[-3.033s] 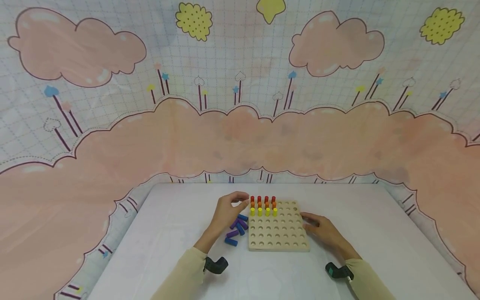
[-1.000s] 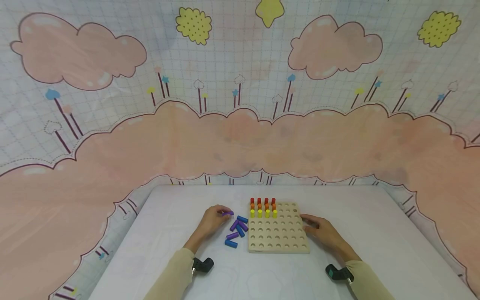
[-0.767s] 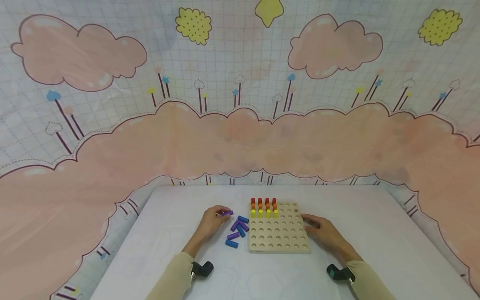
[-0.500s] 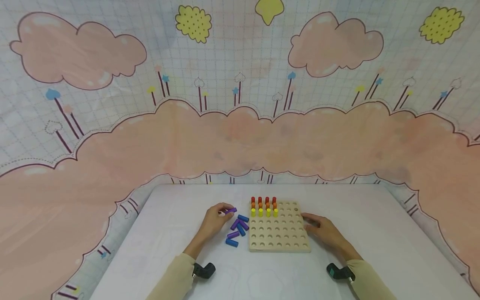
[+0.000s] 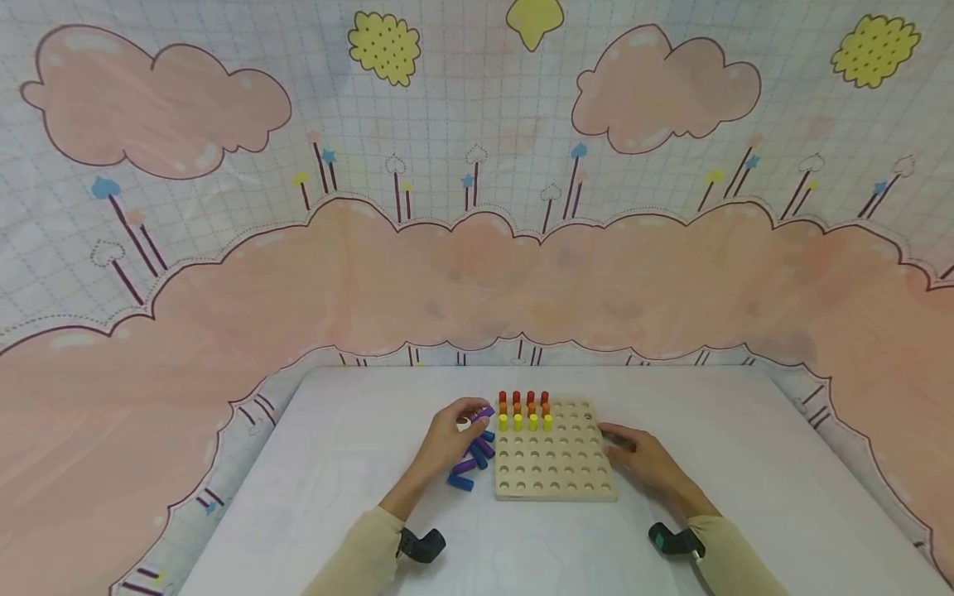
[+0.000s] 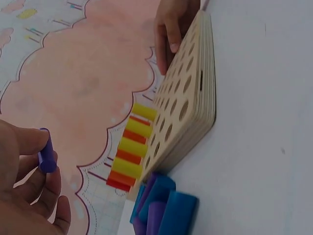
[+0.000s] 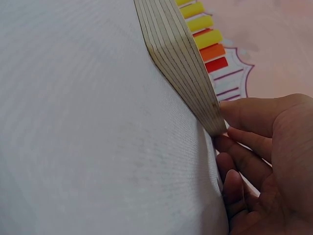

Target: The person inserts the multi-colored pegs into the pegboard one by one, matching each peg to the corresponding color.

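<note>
My left hand (image 5: pixel 445 434) pinches a purple peg (image 5: pixel 484 411) between thumb and fingers, just off the far left of a wooden pegboard (image 5: pixel 562 478). In the left wrist view the same purple peg (image 6: pixel 47 154) hangs above the table. Rows of red pegs (image 5: pixel 517 397), orange pegs (image 5: pixel 517 410) and yellow pegs (image 5: pixel 517 423) stand upright in the board's far left holes. My right hand (image 5: pixel 647 457) rests at the board's right edge, its thumb and fingertips against the side in the right wrist view.
Several loose blue pegs (image 5: pixel 461 482) and purple pegs (image 5: pixel 464 467) lie in a small heap left of the board, partly under my left hand. The white table (image 5: pixel 298 488) ends at a patterned cloth backdrop (image 5: pixel 477 281).
My left hand was empty by the board's far left, then held the purple peg left of the heap. It has since moved right with it to the board. My right hand stays put.
</note>
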Tool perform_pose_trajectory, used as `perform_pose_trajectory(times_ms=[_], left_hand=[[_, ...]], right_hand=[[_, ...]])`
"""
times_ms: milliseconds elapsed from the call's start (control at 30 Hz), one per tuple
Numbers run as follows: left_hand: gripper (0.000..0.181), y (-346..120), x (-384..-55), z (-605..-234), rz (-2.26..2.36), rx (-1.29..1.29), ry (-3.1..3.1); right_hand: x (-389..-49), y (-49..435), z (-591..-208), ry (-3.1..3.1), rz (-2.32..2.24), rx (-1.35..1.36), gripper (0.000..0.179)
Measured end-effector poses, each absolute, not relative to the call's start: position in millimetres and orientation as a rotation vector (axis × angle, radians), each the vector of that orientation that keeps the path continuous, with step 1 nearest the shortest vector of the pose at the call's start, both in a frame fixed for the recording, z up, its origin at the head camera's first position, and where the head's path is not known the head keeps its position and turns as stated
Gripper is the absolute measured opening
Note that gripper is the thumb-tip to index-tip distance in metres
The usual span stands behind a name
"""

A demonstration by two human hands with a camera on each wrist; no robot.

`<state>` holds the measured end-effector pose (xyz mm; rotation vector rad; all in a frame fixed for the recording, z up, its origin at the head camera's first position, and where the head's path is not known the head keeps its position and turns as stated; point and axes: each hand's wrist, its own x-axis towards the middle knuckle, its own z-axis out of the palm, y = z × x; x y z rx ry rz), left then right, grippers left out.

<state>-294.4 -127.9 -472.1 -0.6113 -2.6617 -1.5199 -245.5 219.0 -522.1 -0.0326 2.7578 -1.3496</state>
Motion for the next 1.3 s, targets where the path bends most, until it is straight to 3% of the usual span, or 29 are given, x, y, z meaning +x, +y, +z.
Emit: perform_pose_trajectory(times_ms=[567, 1300], left_hand=[[0.026, -84.1, -287.5, -474.1, -1.696, -0.731, -2.551], [0.020, -39.6, -292.6, -504.7, -1.763, -0.635, -2.623]], right_hand=[[-246.6, 221.2, -522.2, 2.761, -1.346, -0.039, 0.049], [-247.3, 221.2, -523.1, 2.753, -1.343, -0.039, 0.049]])
